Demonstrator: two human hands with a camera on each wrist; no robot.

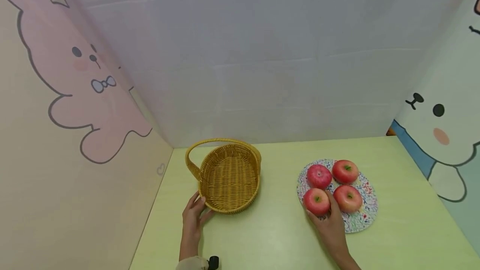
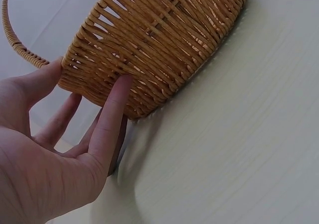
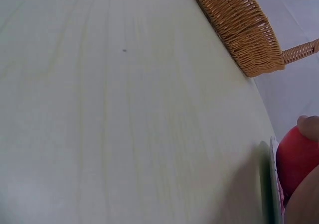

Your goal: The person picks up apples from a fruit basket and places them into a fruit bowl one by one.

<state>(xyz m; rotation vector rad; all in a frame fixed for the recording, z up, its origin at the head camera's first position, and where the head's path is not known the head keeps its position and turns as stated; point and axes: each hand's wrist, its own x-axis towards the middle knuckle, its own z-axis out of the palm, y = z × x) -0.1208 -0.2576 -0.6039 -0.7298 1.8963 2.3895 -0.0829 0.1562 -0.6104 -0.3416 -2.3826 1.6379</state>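
Note:
A round wicker basket (image 1: 229,182) with a tall arched handle stands on the table, its inside bare. My left hand (image 1: 193,216) holds its near left side; in the left wrist view a fingertip meets the rim and the thumb (image 2: 115,102) presses the woven wall. My right hand (image 1: 330,226) grips the near-left red apple (image 1: 316,200) over a speckled plate (image 1: 365,216). Three more apples are on that plate: one far left (image 1: 319,176), one far right (image 1: 345,171) and one near right (image 1: 348,198). Only part of the gripped apple (image 3: 295,157) shows in the right wrist view.
The pale wooden table (image 1: 275,228) runs between basket and plate and in front of them. White cloth (image 1: 240,74) hangs behind the table. Side panels carry a cartoon rabbit (image 1: 63,61) at left and a white cartoon animal (image 1: 446,136) at right.

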